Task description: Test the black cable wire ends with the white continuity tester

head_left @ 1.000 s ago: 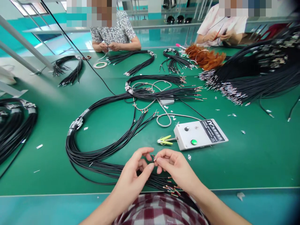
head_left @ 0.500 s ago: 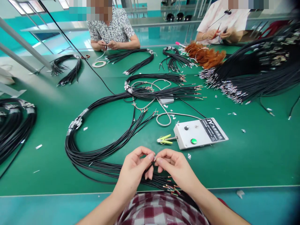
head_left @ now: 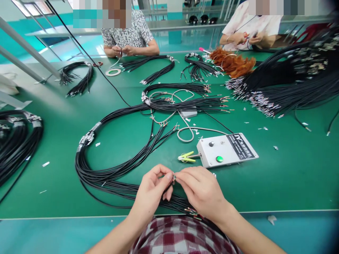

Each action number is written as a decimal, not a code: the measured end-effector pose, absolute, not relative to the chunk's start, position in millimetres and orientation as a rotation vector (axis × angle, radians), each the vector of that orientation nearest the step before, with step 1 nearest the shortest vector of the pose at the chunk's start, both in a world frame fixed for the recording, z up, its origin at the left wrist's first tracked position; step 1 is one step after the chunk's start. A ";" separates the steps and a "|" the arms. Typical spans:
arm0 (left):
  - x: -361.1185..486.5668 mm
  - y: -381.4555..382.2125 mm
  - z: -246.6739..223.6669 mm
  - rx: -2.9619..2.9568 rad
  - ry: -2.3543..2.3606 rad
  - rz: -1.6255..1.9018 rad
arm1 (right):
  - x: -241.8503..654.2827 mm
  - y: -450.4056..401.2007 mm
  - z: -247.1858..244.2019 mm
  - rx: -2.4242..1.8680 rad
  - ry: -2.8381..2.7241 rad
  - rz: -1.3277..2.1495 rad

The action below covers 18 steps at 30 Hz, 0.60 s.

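My left hand (head_left: 153, 187) pinches the end of a black cable near the table's front edge. Fingertips of my right hand (head_left: 202, 188) are closed on the thin pale wires (head_left: 174, 177) at that cable end, touching close to my left fingertips. Beneath both hands runs a bundle of black cables (head_left: 111, 188), its stripped coloured ends (head_left: 193, 212) showing below my right hand. Just beyond the hands lies a grey box (head_left: 212, 150) with a green button, a knob and a yellow-green clip (head_left: 186, 157) on its left side.
More black cable bundles lie at the left (head_left: 31, 141), middle (head_left: 180, 102) and right (head_left: 286, 91) of the green table (head_left: 265, 187). Orange-brown fluffy strands (head_left: 233, 63) lie at the back. Two people sit across, one holding red-handled scissors (head_left: 245, 35). Tape (head_left: 113, 71) lies at the back left.
My right hand has turned over, its back now facing up and its fingers drawn together at the wire ends. My left hand has barely moved. The scissors across the table have turned.
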State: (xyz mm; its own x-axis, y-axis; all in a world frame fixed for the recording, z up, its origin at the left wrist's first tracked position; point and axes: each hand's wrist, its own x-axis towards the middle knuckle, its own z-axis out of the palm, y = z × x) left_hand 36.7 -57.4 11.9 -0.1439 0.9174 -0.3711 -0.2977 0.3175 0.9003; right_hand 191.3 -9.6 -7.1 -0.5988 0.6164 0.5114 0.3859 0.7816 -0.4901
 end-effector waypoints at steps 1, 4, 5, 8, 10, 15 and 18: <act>36.0 -57.7 12.1 0.644 1.287 1.210 | 193.0 -9.7 -8.0 -0.740 -2.296 0.413; 33.3 -59.0 12.4 0.634 1.277 1.232 | 200.3 -11.0 -10.5 -0.813 -2.296 0.502; 32.4 -59.5 12.3 0.631 1.269 1.227 | 202.5 -11.7 -10.8 -0.845 -2.275 0.542; 31.3 -60.6 10.9 0.616 1.236 1.218 | 204.7 -13.1 -9.5 -0.904 -2.225 0.542; 31.9 -61.0 9.7 0.609 1.218 1.222 | 202.0 -12.8 -7.5 -0.890 -2.253 0.475; 34.2 -62.4 9.5 0.617 1.222 1.220 | 191.3 -10.3 -6.4 -0.798 -2.311 0.408; 33.8 -63.5 10.8 0.631 1.227 1.210 | 189.5 -10.1 -8.5 -0.757 -2.309 0.440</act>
State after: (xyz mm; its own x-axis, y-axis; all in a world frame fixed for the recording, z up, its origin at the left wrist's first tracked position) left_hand 33.8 -63.5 10.8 -0.1119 0.9265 -0.3594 -0.3463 0.3026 0.8880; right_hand 189.5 -10.1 -8.5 -0.6148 0.6219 0.4851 0.3997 0.7759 -0.4881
